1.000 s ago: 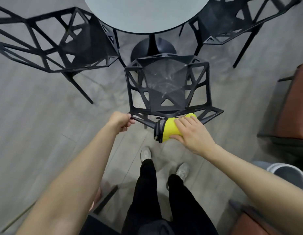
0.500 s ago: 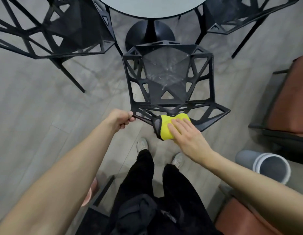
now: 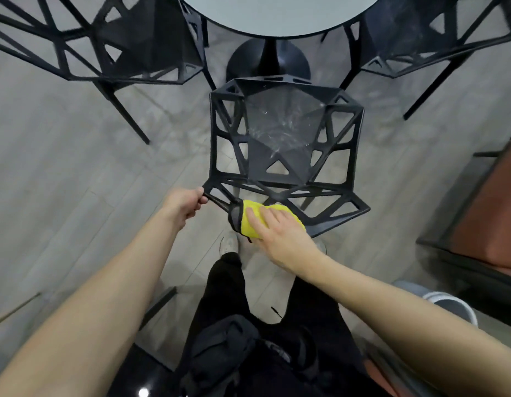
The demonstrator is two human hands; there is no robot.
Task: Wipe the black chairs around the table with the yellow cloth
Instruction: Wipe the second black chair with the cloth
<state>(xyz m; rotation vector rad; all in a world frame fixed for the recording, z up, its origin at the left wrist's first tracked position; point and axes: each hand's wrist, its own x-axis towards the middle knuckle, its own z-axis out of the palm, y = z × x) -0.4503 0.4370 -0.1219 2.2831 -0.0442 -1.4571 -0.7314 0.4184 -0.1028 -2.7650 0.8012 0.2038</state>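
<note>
A black lattice chair (image 3: 285,156) stands right in front of me, its back rail nearest to me. My left hand (image 3: 184,203) grips the left corner of that rail. My right hand (image 3: 274,233) lies on the yellow cloth (image 3: 250,224), fingers laid flat over it, pressing it on the middle of the rail. The cloth has a grey edge on its left. Two more black chairs stand at the far left (image 3: 111,47) and the far right (image 3: 420,41) of the round table (image 3: 277,15).
The table's black pedestal base (image 3: 268,61) sits behind the near chair. A reddish-brown seat with a dark frame (image 3: 489,219) is at the right. A grey bin (image 3: 446,305) stands on the floor by my right arm. My legs and shoes are below the rail.
My right hand has slid the yellow cloth leftward along the back rail, towards my left hand. The view has moved closer to the chair. My left hand keeps its grip.
</note>
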